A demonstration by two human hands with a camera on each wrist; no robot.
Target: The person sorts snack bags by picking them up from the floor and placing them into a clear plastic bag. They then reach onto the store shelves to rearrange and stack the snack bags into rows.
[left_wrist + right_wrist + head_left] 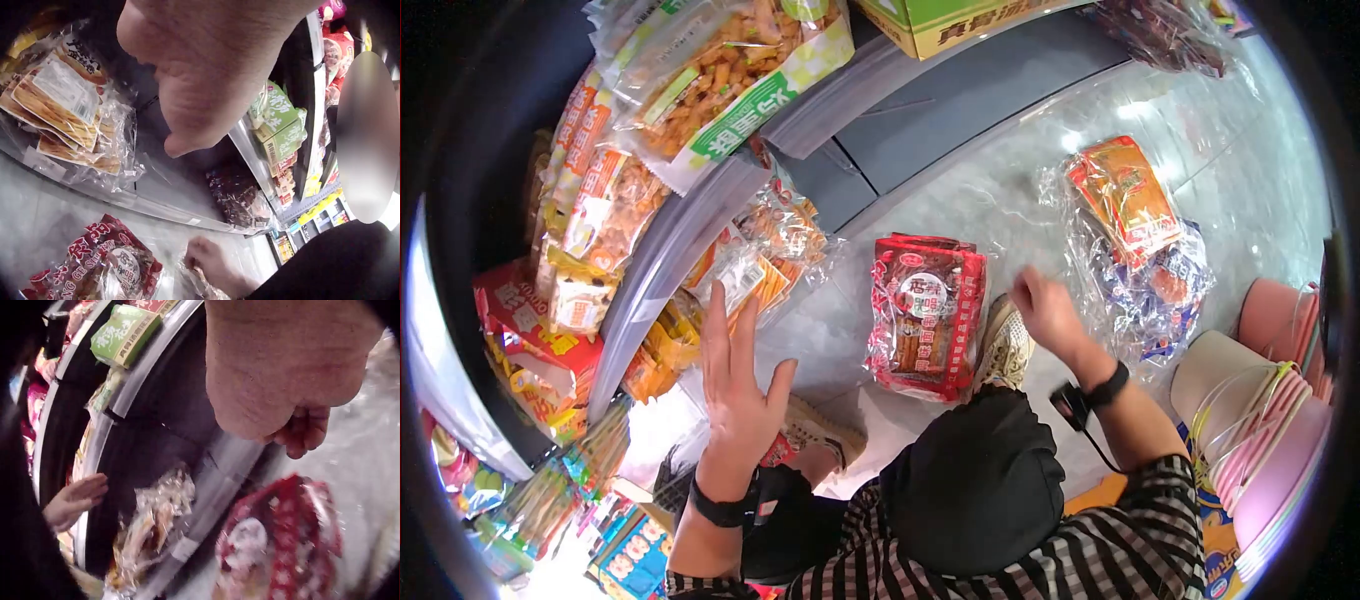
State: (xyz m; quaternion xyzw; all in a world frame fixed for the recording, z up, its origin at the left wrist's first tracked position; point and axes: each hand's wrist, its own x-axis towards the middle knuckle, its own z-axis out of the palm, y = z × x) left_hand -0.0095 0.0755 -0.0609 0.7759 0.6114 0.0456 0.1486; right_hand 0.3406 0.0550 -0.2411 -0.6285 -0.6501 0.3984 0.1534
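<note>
In the head view the left hand is raised beside the lower shelf, fingers spread and straight, holding nothing. Clear-wrapped snack packs lie on that shelf just beyond its fingertips. The right hand hovers over the floor with its fingers curled and nothing visible in them; the right wrist view also shows this hand with curled fingers. Between the hands, a stack of red snack packs lies on the floor, touched by neither hand. To the right are an orange-red pack and blue-and-clear packs.
Large snack bags fill the upper shelf at left, with a green box at the top. Stacked tubs stand at right. The person's shoes are close to the red packs. A dark bag lies at the lower shelf's far end.
</note>
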